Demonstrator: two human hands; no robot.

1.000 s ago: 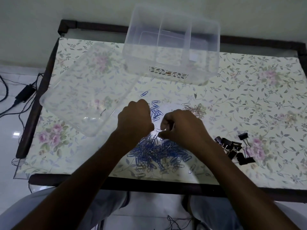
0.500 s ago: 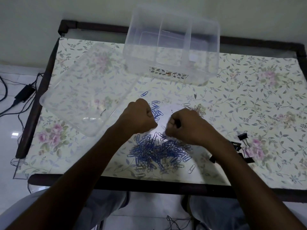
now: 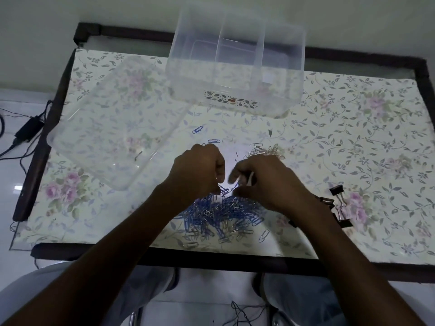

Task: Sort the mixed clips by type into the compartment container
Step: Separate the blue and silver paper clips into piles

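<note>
Table (image 3: 353,142): floral cover; all items are borne on it.
Compartment container (image 3: 235,74): clear, at the far edge; no clips are seen inside.
Lid (image 3: 113,128): laid left of the container.
Mixed clips (image 3: 221,212): blue-and-silver heap near the front edge, under both hands.
Binder clips (image 3: 339,208): set apart, right.
Left hand (image 3: 200,170): fingers curled; a blue clip now appears pinched.
Right hand (image 3: 266,182): shifted left off the binder clips; fingers curled, pinching at the heap.
Progress: sorting judged barely begun.
</note>
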